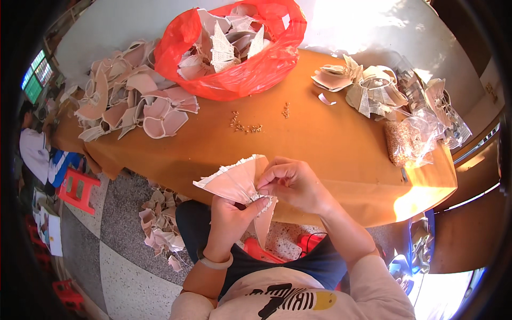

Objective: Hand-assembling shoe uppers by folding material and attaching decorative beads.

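Observation:
A pink, fan-shaped fabric piece (230,181) with a pale, ragged edge is held over the table's near edge, gathered in the middle, one flap hanging below. My left hand (233,217) is closed on it, thumb pressed near the gather. My right hand (292,184) is in a pinch against the gathered middle from the right; whatever lies between its fingertips is too small to make out. Small gold-coloured bits (246,128) lie loose on the orange tabletop beyond my hands, with a smaller cluster (286,110) to their right.
A red plastic bag (229,88) stuffed with similar pieces stands at the back. Heaps of pieces lie at the left (128,90) and right (376,90). A clear bag of gold bits (402,141) sits at the right edge. More pieces (160,224) lie on the floor; a red stool (78,191) stands left.

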{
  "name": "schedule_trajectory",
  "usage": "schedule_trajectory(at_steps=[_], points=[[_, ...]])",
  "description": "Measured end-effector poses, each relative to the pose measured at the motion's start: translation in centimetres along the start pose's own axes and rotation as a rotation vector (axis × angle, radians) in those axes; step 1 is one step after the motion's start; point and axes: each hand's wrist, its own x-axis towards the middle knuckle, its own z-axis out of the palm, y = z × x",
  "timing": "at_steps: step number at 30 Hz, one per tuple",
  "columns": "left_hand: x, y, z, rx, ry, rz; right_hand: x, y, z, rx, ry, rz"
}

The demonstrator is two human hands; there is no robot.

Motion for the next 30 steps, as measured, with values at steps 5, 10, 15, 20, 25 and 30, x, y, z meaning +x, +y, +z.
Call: schedule_trajectory(at_steps=[5,10,15,20,25,30], points=[[-1.1,-0.4,-0.2,0.187,0.026,0.076,-0.8,0.1,0.7,-0.054,0.019,0.110],[-1.8,-0.4,-0.7,0.292,-0.007,0.073,-0.8,0.0,1.6,-0.088,0.141,0.122],[-2.8,-1.2,-1.9,0.317,-0.144,-0.073,-0.7,-0.4,1.1,-0.232,-0.122,0.145],[-2.4,-1.0,-2.3,0.139,-0.022,-0.315,-0.4,0.0,1.4,-0.229,-0.009,0.232],[-2.2,-0.7,-2.2,0.065,0.001,-0.283,-0.6,1.3,1.7,-0.385,0.047,0.060],[-2.6,-2.3,-2.5,0.198,0.001,-0.209,-0.5,1.9,1.5,-0.444,-0.129,0.003]])
